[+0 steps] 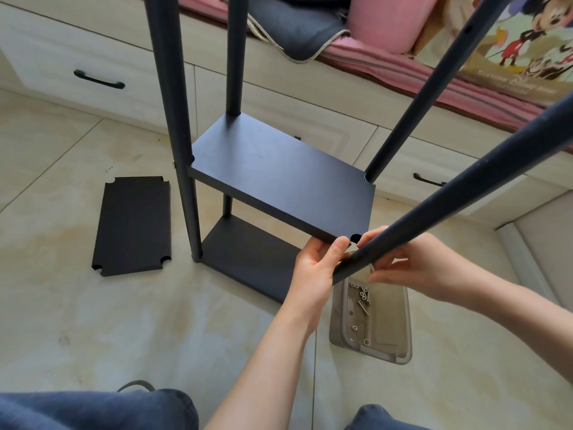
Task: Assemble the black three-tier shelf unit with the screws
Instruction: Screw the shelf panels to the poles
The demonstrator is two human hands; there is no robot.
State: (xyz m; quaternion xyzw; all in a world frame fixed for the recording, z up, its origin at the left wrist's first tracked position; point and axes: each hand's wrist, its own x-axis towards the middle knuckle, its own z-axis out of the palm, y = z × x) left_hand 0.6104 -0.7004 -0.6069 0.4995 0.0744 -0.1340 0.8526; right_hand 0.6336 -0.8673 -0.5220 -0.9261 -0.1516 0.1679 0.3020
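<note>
The black shelf unit stands on the floor with a bottom board and a middle board fixed between upright poles. My left hand grips the near right corner of the middle board, thumb on top by the corner notch. A loose black pole slants from upper right down to that corner. My right hand holds its lower end, fingers curled round it. A third board lies flat on the floor to the left. Several screws lie in a grey tray.
A cream drawer unit with black handles runs along the back, topped by a pink mattress and cushions. The floor is beige tile. My knees in blue jeans fill the bottom edge.
</note>
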